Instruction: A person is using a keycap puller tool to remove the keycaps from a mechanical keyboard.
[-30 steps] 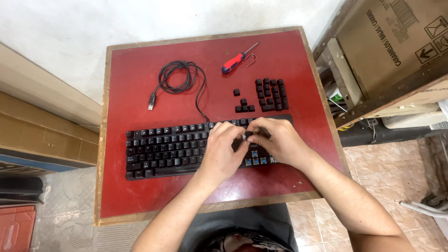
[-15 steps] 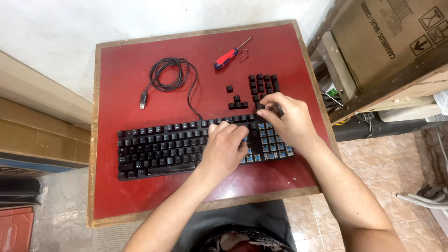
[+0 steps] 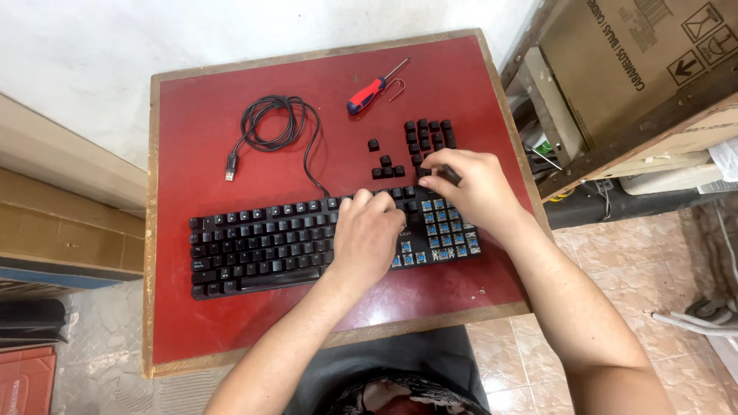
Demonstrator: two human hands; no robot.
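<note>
Fingers [image 3: 432,170] of the right hand [image 3: 470,188] pinch a black keycap [image 3: 450,177] just above the keyboard's far edge, right beside the loose keycaps [image 3: 427,138] laid out in rows on the red tabletop [image 3: 192,123]. The left hand [image 3: 367,234] lies palm-down across the black mechanical keyboard [image 3: 261,246], fingers curled loosely over the top rows and holding nothing, bracing the board.

The step in hand looks to be stripping keys: the keyboard's right end, at 3 o'clock from the left hand, shows bare blue switches [image 3: 438,230], while the left and middle sections are fully capped. The freed cap seems about to join the pile at 12 o'clock from the right hand; the next move would call for setting it down in line, then going for another cap at the edge of the stripped area.

Both forearms reach in from 6 o'clock, the right one angled inward, wrist raised, knuckles up; the left runs straighter, wrist low on the keys.

Farther out, the keyboard's coiled black cable [image 3: 273,127] and its plug sit at 11 o'clock. A red-and-blue-handled screwdriver [image 3: 369,91] lies at 12 o'clock with a thin wire puller [image 3: 396,94] next to it. Cardboard boxes [image 3: 646,54] crowd the right side.
</note>
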